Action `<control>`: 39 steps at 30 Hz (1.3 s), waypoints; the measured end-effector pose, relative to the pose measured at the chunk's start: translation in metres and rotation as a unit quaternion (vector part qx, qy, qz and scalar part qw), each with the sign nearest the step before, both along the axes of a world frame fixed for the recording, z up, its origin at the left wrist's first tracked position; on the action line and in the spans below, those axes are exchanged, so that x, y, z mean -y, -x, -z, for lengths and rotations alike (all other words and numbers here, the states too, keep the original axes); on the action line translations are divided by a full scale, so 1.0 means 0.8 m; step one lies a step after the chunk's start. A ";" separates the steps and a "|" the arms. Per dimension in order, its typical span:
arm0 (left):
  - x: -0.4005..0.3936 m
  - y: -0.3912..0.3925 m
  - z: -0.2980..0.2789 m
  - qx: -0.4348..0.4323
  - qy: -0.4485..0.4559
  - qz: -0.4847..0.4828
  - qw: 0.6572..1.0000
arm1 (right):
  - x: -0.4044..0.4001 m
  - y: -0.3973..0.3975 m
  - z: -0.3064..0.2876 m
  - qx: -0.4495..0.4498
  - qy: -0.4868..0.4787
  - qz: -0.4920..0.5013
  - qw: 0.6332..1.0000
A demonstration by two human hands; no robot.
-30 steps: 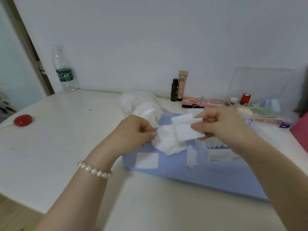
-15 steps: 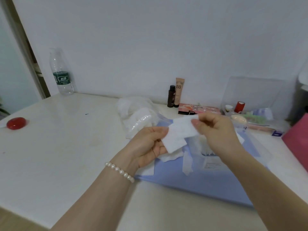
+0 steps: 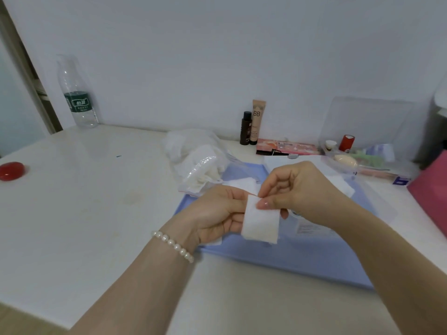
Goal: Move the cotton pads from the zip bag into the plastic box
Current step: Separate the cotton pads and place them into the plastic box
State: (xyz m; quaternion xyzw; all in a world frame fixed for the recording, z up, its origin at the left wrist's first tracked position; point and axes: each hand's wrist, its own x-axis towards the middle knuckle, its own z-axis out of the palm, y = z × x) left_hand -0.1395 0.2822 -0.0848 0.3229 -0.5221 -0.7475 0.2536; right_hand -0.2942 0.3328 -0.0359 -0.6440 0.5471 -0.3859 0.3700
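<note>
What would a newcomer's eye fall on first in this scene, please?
Both hands at centre: the left hand and right hand pinch a white cotton pad above a blue mat. Behind them lies the crumpled zip bag, and a red disc sits far left on the table.

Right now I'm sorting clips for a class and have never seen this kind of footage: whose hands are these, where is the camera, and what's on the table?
No machine here: a person wears a camera on the head, looking down at their own hands. The left hand, with a pearl bracelet, and the right hand together hold a white cotton pad, pinched in the fingers. Beneath lies a blue mat on a white table. Behind the hands sits a crumpled clear zip bag with more pads. A water bottle stands by the wall.
</note>
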 end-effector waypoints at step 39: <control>0.022 -0.053 -0.023 -0.086 0.109 -0.289 0.947 | 0.014 -0.068 0.081 -0.306 0.152 -0.095 0.935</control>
